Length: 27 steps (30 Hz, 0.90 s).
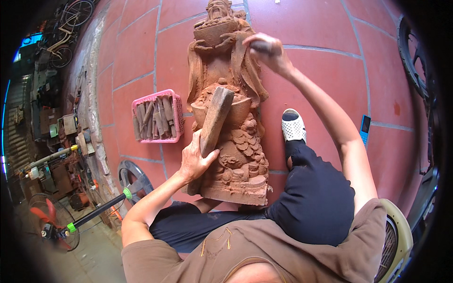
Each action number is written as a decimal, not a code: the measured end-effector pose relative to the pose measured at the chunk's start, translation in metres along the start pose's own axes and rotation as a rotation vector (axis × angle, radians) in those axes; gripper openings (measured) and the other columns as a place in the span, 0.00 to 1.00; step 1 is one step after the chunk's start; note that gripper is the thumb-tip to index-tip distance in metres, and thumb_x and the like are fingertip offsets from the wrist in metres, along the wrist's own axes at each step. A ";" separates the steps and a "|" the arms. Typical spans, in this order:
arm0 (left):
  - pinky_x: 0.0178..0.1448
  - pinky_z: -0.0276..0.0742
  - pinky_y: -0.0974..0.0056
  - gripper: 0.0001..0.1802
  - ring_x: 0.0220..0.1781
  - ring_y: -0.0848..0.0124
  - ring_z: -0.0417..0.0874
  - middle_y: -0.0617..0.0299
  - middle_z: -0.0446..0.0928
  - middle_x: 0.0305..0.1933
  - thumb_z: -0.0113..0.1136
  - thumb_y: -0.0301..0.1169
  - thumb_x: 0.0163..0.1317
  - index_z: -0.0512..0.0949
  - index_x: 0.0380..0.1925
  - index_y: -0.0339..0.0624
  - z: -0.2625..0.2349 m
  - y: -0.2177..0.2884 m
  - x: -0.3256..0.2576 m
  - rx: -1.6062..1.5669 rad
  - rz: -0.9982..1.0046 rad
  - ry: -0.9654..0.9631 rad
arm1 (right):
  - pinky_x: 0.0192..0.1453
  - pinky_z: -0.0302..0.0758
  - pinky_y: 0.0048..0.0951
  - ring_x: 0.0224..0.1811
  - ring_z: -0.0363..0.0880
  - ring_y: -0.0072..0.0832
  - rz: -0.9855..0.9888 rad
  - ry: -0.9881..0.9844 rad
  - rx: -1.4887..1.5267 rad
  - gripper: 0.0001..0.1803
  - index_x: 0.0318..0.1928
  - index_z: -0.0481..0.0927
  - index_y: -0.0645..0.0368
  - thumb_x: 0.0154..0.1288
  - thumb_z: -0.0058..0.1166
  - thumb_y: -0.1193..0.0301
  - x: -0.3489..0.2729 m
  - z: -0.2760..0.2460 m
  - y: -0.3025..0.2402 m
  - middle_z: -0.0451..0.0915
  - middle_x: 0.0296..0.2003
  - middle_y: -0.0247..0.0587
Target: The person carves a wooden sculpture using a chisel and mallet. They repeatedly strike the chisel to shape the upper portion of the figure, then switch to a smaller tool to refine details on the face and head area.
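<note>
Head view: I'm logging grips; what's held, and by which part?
Left hand: wooden bar, by its nearer part. Right hand: dark object, blurred; part unclear.

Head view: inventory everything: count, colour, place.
Carving: 1, brown, centre
Block: 1, brown, over carving
Cylinder: 1, dark, upper centre
Basket: 1, pink, beside carving
Rods: several, brown, in basket
Phone: 1, blue, right
Fan: 1, red-bladed, lower left
Bicycle: 1+, cream, upper left
Tiles: many, red, floor
Clutter: uncountable, mixed, left
Shoe: 1, white, right
Trousers: 1, navy, bottom
Shirt: 1, brown, bottom
Left hand: 1, bare, gripping block
Right hand: 1, bare, gripping cylinder
</note>
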<state>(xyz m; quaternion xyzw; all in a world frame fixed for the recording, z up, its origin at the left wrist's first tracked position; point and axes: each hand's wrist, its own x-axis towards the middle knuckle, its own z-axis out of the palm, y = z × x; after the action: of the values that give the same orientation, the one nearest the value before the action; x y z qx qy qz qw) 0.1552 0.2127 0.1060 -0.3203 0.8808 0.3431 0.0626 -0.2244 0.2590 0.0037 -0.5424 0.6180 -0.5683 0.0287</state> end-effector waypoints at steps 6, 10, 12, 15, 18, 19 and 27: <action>0.59 0.77 0.51 0.40 0.55 0.45 0.83 0.38 0.79 0.51 0.70 0.40 0.56 0.61 0.65 0.40 0.002 0.001 0.004 0.003 0.025 0.002 | 0.46 0.81 0.29 0.41 0.84 0.30 -0.010 0.033 -0.268 0.14 0.46 0.84 0.54 0.59 0.62 0.77 0.018 0.008 0.039 0.85 0.41 0.39; 0.59 0.77 0.51 0.41 0.55 0.46 0.83 0.38 0.79 0.51 0.70 0.40 0.56 0.61 0.65 0.40 0.001 0.000 0.000 0.003 -0.009 0.001 | 0.45 0.81 0.29 0.41 0.83 0.26 0.164 -0.033 -0.003 0.12 0.46 0.84 0.53 0.60 0.63 0.75 -0.021 0.013 0.014 0.84 0.39 0.36; 0.59 0.77 0.51 0.41 0.55 0.46 0.83 0.38 0.79 0.52 0.70 0.40 0.56 0.61 0.65 0.40 0.000 -0.001 0.000 -0.010 -0.006 -0.002 | 0.45 0.81 0.28 0.42 0.82 0.24 0.267 -0.152 0.113 0.12 0.46 0.84 0.53 0.61 0.63 0.75 -0.040 0.005 -0.003 0.84 0.40 0.35; 0.56 0.78 0.49 0.40 0.53 0.43 0.83 0.38 0.79 0.52 0.70 0.41 0.56 0.61 0.65 0.42 0.000 -0.002 0.000 0.004 0.026 0.014 | 0.46 0.82 0.26 0.42 0.82 0.21 0.300 -0.134 0.274 0.10 0.45 0.85 0.53 0.62 0.62 0.76 -0.037 -0.004 -0.006 0.85 0.39 0.33; 0.55 0.79 0.48 0.40 0.53 0.42 0.83 0.38 0.79 0.53 0.70 0.41 0.56 0.61 0.64 0.43 0.002 0.001 0.004 0.014 0.044 0.005 | 0.44 0.82 0.25 0.40 0.81 0.17 0.337 0.048 0.239 0.09 0.44 0.85 0.53 0.63 0.62 0.75 -0.019 -0.005 0.018 0.86 0.37 0.30; 0.55 0.79 0.48 0.40 0.53 0.42 0.83 0.38 0.79 0.53 0.70 0.41 0.56 0.61 0.64 0.43 0.002 0.001 0.005 0.014 0.046 0.001 | 0.43 0.82 0.24 0.39 0.82 0.18 0.348 0.067 0.169 0.09 0.44 0.85 0.53 0.63 0.62 0.75 -0.015 -0.005 0.024 0.86 0.36 0.31; 0.55 0.79 0.48 0.41 0.53 0.42 0.82 0.38 0.78 0.53 0.70 0.42 0.56 0.60 0.65 0.43 0.000 -0.003 0.000 0.024 0.021 0.012 | 0.42 0.84 0.29 0.36 0.86 0.23 0.327 -0.134 0.152 0.09 0.43 0.84 0.59 0.61 0.62 0.76 -0.051 0.010 -0.036 0.87 0.34 0.40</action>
<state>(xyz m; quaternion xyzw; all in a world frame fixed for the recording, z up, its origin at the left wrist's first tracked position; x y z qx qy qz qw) 0.1571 0.2107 0.1043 -0.3121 0.8885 0.3314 0.0576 -0.1732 0.2967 -0.0031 -0.4677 0.6500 -0.5636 0.2026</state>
